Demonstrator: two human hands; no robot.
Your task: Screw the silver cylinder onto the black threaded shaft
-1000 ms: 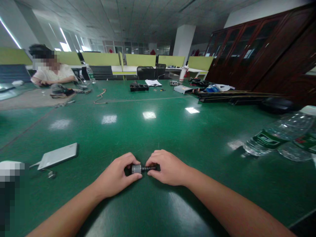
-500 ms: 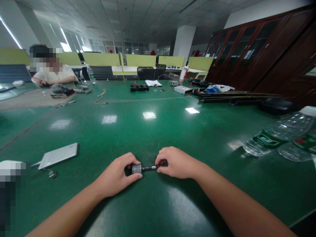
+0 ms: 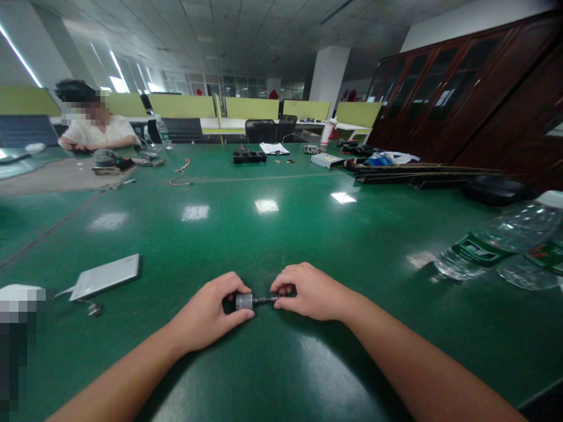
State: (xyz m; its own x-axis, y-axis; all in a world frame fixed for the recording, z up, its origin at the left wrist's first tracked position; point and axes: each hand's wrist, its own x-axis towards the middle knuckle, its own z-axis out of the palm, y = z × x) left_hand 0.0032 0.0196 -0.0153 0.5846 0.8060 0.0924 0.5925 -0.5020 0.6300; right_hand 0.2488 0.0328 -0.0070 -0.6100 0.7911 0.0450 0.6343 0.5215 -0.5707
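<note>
Back toward the metal cylinder comes your right hand, a touch nearer than half a second ago, while your left hand stays put! You've got that cylinder between left thumb and fingers, low over the green tabletop; whether it rests there, can't tell. Out of its right end runs a slim dark shaft, and your right thumb and fingertips are narrowed on the far end, hiding the tip. Beyond the cylinder to its left lies a silver slab; beyond to its right, a clear bottle. Way past it, off left, sits another person.
</note>
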